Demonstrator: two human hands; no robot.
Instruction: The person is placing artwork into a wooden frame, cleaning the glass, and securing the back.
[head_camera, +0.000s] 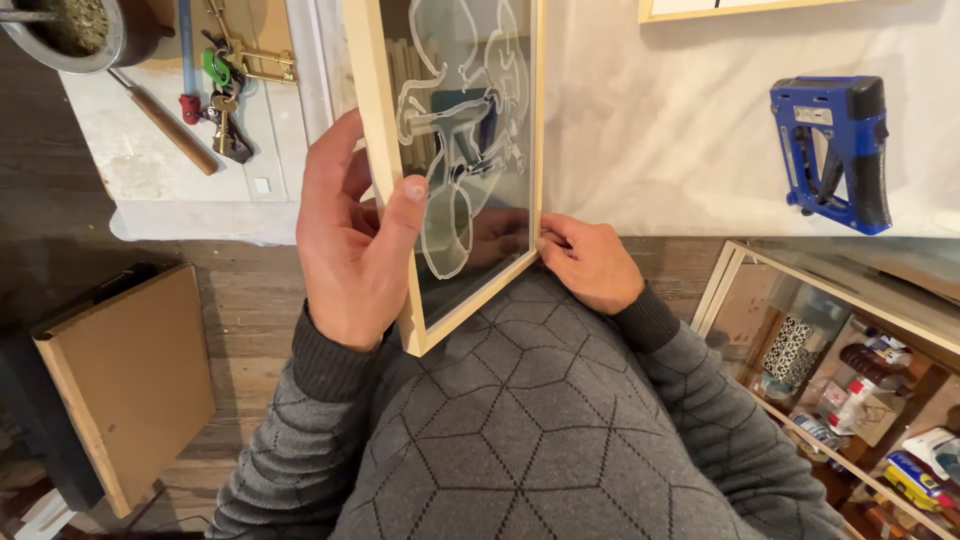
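At nine o'clock the left hand (352, 250) wraps the wooden frame (385, 150), thumb pressed on its front edge, grip pinching it. The etched glass (465, 120) fills the centre. At three o'clock the right hand (590, 262) pinches the frame's lower corner; a blue staple gun (835, 150) lies on the bench (680, 140).

White-covered bench (680, 150): blue staple gun (835, 150), keys (222, 100) on top.

wood-framed etched glass panel (455, 150), left hand (350, 240) gripping its left edge, right hand (590, 262) at its lower right corner, blue staple gun (835, 150) well right of panel
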